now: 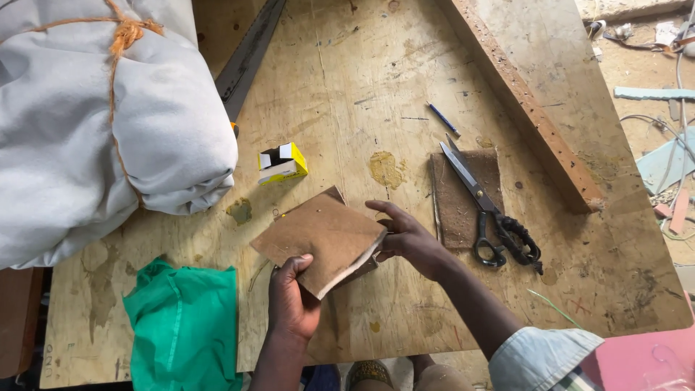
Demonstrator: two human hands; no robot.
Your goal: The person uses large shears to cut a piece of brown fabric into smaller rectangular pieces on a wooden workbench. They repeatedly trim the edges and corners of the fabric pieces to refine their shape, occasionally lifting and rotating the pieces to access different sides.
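Behind the brown board point(318, 239) clamped by left hand point(291, 297), right hand point(409, 239) fingertips vanish, grip unclear.

Person, head view: left hand point(292, 300) and right hand point(409, 239) bare — right forearm bare to a pale blue rolled sleeve point(539, 356) at the near right — checked cloth beneath it.

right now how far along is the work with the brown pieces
One brown piece lies flat under the scissors, apparently already cut. Both the left hand and right hand hold a stack of brown sheets above the table. What is left cannot be told.
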